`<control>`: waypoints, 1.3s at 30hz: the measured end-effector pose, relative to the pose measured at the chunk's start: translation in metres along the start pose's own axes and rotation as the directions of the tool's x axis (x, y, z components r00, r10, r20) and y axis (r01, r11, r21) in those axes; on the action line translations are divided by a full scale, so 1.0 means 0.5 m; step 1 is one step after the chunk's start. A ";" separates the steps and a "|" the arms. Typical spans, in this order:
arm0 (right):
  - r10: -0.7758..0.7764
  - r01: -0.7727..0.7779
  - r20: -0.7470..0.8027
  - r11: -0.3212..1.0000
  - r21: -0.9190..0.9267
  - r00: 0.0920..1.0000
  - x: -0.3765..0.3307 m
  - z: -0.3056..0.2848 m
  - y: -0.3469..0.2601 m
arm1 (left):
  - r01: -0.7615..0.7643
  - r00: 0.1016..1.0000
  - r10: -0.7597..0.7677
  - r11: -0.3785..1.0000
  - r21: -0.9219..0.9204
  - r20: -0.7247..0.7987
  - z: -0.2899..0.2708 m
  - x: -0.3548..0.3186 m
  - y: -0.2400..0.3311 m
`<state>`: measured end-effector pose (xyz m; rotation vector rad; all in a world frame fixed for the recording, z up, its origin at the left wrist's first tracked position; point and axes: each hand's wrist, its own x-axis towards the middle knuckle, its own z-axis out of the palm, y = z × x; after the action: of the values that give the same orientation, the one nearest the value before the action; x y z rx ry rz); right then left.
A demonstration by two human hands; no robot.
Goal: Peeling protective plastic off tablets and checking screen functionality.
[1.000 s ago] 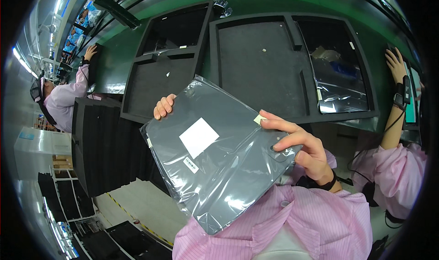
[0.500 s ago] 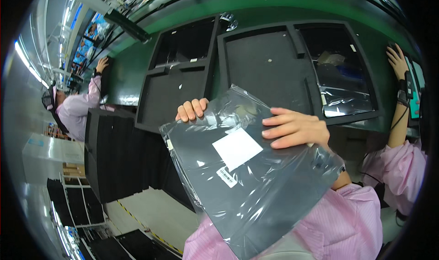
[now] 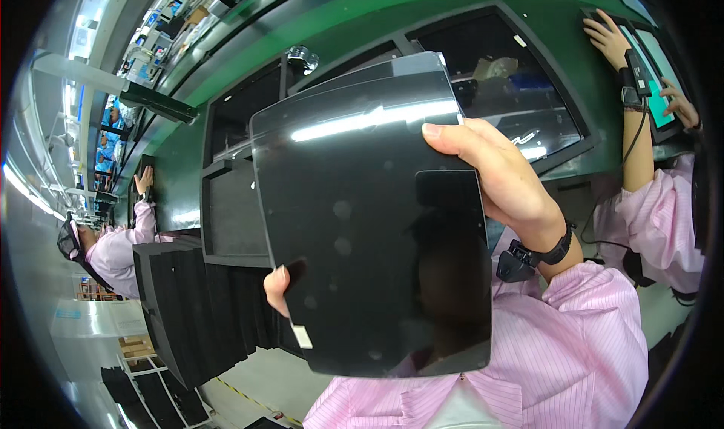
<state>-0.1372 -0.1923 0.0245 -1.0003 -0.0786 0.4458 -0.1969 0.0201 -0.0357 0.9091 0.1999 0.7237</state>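
Glossy black, the flat panel [image 3: 377,225] is being held up close before the camera, above the green desk [image 3: 302,59] with its black foam trays [image 3: 234,210]. The right hand [image 3: 498,180] is clamping its right edge, fingers curled; the left hand [image 3: 277,289] is pinching its lower left edge.

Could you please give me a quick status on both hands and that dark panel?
Right hand grips dark glossy panel at its right edge. Left hand holds the lower left edge, mostly hidden. Panel raised, tilted, above black trays. Nothing blocking.
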 end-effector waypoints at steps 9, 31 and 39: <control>0.042 -0.038 0.026 0.989 -0.140 0.999 0.004 -0.016 0.017 | 0.360 0.924 -0.342 0.929 -0.086 0.172 -0.026 -0.016 0.041; 0.061 -0.054 0.026 0.974 -0.221 0.998 0.060 -0.085 0.050 | 0.213 0.926 -0.285 0.936 0.280 0.248 0.042 0.015 0.007; 0.134 -0.159 -0.093 0.923 -0.352 0.987 0.129 -0.109 -0.017 | -0.122 0.917 -0.103 0.848 0.516 0.386 0.008 0.048 -0.041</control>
<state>-0.0613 -0.2140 -0.0069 -1.3871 -0.0241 0.5464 -0.1672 0.0247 -0.0460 1.5766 0.0243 0.4743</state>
